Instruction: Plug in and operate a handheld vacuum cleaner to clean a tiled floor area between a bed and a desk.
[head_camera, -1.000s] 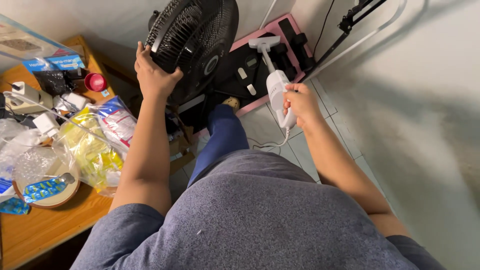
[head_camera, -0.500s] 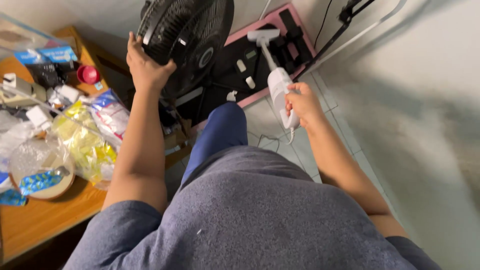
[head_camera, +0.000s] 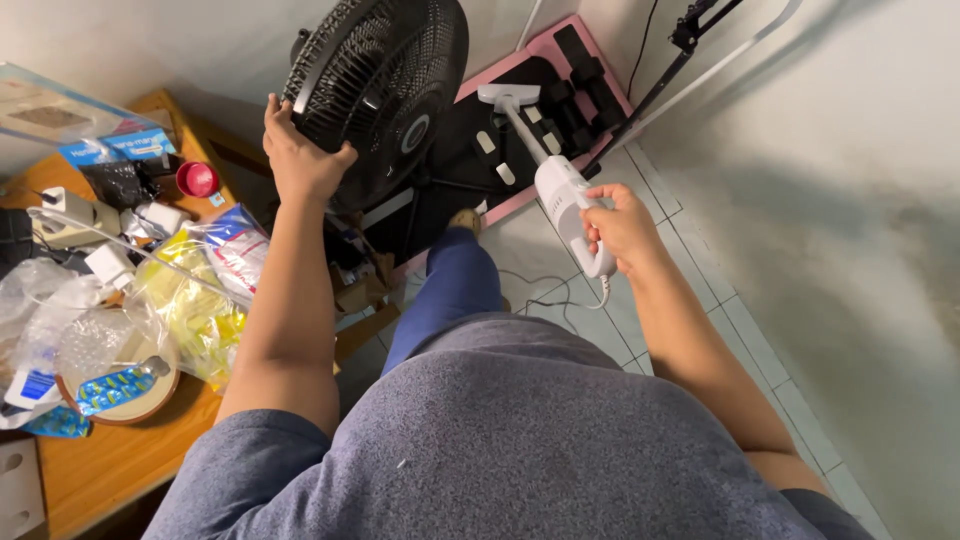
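At upper centre the left hand (head_camera: 300, 158) grips the black fan (head_camera: 385, 95) by its rim while the right hand (head_camera: 622, 225), fingers clenched, holds the white handheld vacuum (head_camera: 565, 195) with its nozzle over the black mat (head_camera: 470, 150), cleaning apparently unfinished.

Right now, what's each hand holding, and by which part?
Left hand grips the black fan by the rim of its grille. Right hand holds the white handheld vacuum by its rear handle.

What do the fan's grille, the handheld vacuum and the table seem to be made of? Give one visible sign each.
Fan grille: black thin ribs, likely painted wire or plastic.
Handheld vacuum: glossy white moulded plastic, by its smooth rounded shell.
Table: orange-brown wood or wood veneer, judging by its faint grain.
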